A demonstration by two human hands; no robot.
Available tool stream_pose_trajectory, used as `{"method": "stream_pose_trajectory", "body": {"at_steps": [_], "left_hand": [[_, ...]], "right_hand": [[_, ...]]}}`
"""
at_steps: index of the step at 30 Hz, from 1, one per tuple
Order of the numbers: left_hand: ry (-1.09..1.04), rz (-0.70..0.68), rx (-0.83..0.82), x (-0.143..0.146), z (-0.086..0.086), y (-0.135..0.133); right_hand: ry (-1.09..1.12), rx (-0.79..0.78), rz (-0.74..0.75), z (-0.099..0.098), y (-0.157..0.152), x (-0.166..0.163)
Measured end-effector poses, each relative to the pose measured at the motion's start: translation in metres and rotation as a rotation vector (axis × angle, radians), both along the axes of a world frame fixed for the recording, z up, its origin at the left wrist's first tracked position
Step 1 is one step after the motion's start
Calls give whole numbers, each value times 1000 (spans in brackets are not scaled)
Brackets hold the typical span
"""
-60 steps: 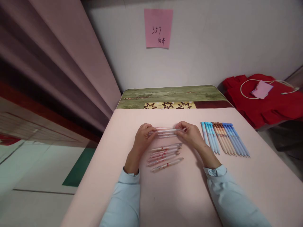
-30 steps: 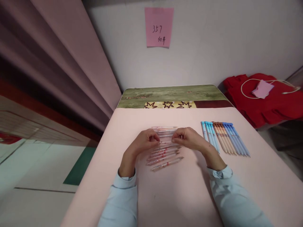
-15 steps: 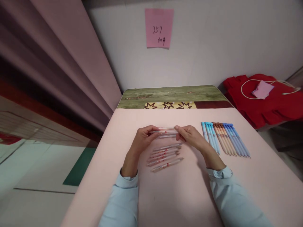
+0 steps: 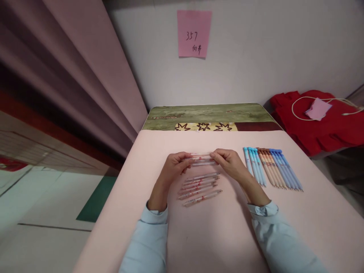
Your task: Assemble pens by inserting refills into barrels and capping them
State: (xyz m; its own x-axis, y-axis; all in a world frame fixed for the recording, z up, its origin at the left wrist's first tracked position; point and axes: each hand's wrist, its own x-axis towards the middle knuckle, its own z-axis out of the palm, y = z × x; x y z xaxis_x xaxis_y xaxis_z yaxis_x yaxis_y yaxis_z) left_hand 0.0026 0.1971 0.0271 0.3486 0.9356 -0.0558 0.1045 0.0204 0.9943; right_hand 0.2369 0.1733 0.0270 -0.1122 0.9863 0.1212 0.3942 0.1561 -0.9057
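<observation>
Several clear pens with red markings (image 4: 201,159) lie side by side between my hands, held crosswise. My left hand (image 4: 176,163) is closed on their left ends, thumb and fingers pinching. The right ends are pinched by my right hand (image 4: 227,161), its thumb on top. Just below, nearer me, more pens of the same look (image 4: 199,187) lie on the table, slightly slanted and loosely spread. One of them (image 4: 202,198) sits a little apart at the front.
Right of my hands, light blue pens (image 4: 256,167), brown-topped pens (image 4: 270,167) and darker blue pens (image 4: 286,168) lie in a tidy row on the pink table cover (image 4: 222,235). Beyond the table's right edge is a red cloth (image 4: 292,132) with a white cable (image 4: 294,106).
The hands keep hold of the pens in nearly the same place. My left thumb and fingers have shifted slightly at the pens' ends. The whole view has moved a little.
</observation>
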Motion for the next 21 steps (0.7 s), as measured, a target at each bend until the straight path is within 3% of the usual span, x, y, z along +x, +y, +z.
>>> {"method": "stream_pose_trajectory", "body": {"at_steps": [7, 16, 21], "left_hand": [[-55, 14, -99, -3, 3, 1], [6, -3, 4, -1, -1, 4], [34, -5, 15, -2, -1, 4]], "right_hand": [[42, 89, 21, 2, -2, -1], [9, -161, -34, 1, 0, 9], [97, -41, 56, 0, 2, 11]]}}
